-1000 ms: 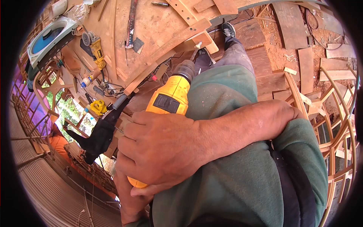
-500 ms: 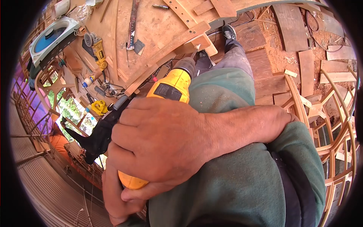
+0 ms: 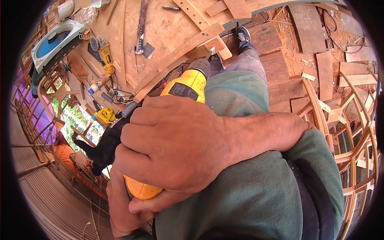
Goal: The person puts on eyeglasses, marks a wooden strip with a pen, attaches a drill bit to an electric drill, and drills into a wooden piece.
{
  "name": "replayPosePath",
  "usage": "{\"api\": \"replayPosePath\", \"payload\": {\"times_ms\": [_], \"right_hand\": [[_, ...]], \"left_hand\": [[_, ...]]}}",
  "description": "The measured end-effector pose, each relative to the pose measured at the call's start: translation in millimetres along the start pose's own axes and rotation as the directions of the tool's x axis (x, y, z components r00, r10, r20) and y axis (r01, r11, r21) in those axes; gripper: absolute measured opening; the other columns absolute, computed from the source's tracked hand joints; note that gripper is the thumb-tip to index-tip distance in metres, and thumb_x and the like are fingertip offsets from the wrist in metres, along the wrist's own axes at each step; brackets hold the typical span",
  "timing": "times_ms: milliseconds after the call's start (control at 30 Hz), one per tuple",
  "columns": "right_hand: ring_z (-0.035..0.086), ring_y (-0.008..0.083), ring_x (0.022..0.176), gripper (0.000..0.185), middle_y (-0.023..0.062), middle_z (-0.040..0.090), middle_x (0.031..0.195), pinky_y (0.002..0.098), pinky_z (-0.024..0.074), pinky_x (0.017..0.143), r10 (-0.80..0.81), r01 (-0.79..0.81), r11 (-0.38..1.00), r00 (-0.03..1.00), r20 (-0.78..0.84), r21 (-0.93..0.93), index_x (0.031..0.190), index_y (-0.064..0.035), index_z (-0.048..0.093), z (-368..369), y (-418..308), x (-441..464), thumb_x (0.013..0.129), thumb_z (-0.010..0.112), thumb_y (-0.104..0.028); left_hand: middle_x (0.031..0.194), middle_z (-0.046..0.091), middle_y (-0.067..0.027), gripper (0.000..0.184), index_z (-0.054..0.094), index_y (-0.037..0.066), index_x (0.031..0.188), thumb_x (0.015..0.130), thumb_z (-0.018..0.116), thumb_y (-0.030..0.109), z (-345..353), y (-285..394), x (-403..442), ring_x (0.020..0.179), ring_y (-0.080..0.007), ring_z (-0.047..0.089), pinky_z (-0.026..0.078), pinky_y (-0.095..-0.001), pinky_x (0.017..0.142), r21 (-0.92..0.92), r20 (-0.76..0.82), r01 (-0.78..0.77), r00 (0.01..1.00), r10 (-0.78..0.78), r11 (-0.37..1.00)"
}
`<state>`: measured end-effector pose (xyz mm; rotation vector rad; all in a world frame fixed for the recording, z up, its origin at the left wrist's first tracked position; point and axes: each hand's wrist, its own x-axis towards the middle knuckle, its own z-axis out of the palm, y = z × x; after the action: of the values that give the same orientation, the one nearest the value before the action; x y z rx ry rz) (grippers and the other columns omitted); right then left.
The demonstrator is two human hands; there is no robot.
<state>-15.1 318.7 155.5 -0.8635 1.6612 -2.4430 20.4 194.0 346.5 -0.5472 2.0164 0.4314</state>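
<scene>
A yellow and black power drill (image 3: 185, 89) is held in front of my body, its dark chuck (image 3: 201, 66) pointing up and away toward a wooden block (image 3: 216, 45) at the bench edge. A small pale tip shows at the block, but I cannot tell whether it belongs to the drill bit. My right hand (image 3: 176, 140) wraps over the drill's rear body, its fingers curled and thumb tucked below. Beneath it, my left hand (image 3: 122, 208) is closed around the lower rear of the drill, mostly covered by the right. The drill's grip is hidden.
On the wooden workbench (image 3: 168, 32) lie an angle grinder (image 3: 105, 58), a dark-stained bar (image 3: 141, 28) and a drilled strip (image 3: 192, 14). A yellow tool (image 3: 106, 115) sits at left. Curved wooden frames (image 3: 354, 132) stand at right; boards (image 3: 306, 30) cover the floor.
The drill and both hands have shifted slightly; the drill's front now sits a little farther right. My grip looks the same.
</scene>
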Motion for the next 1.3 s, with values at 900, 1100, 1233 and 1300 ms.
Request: {"api": "replayPosePath", "payload": {"times_ms": [900,1100,1233,1300], "right_hand": [[0.061,0.0277,0.071,0.052,0.0084,0.058,0.075,0.0418,0.0483,0.064,-0.048,0.05,0.998,0.997,-0.054,0.029,0.079,-0.0059,0.062,1.1,4.5,-13.0,0.078,0.072,-0.057],[0.061,0.0276,0.071,0.051,0.0083,0.058,0.074,0.0414,0.0483,0.064,-0.045,0.046,0.999,0.998,-0.043,0.028,0.078,-0.0061,0.062,0.5,5.2,-11.5,0.078,0.072,-0.056],[0.06,0.0274,0.071,0.05,0.0082,0.057,0.074,0.041,0.0479,0.063,-0.042,0.043,0.999,0.998,-0.044,0.022,0.078,-0.006,0.061,0.3,5.8,-9.9,0.078,0.073,-0.055],[0.06,0.0273,0.07,0.05,0.0083,0.057,0.073,0.0409,0.0476,0.062,-0.046,0.048,0.998,0.997,-0.055,0.027,0.078,-0.0058,0.061,0.7,6.9,-9.2,0.078,0.073,-0.055]], "left_hand": [[0.131,0.059,-0.0239,0.09,0.028,0.001,0.151,0.081,0.081,0.018,16.5,4.9,6.5,0.117,-0.0364,0.064,0.052,-0.045,0.095,-0.073,0.016,-0.073,0.997,0.075,0.995],[0.129,0.06,-0.0216,0.087,0.031,0.001,0.149,0.08,0.081,0.017,19.6,5.6,7.4,0.116,-0.0328,0.064,0.053,-0.0433,0.095,-0.139,0.001,-0.031,1.0,0.031,0.99],[0.128,0.061,-0.0201,0.085,0.033,0.0,0.147,0.079,0.082,0.017,19.5,5.3,7.9,0.115,-0.0304,0.065,0.053,-0.0421,0.095,-0.243,0.007,0.056,0.998,-0.056,0.968],[0.127,0.062,-0.0193,0.084,0.035,0.0,0.146,0.079,0.082,0.017,19.6,3.6,8.9,0.115,-0.0292,0.065,0.053,-0.0415,0.095,-0.319,0.015,0.111,0.994,-0.113,0.941]]}}
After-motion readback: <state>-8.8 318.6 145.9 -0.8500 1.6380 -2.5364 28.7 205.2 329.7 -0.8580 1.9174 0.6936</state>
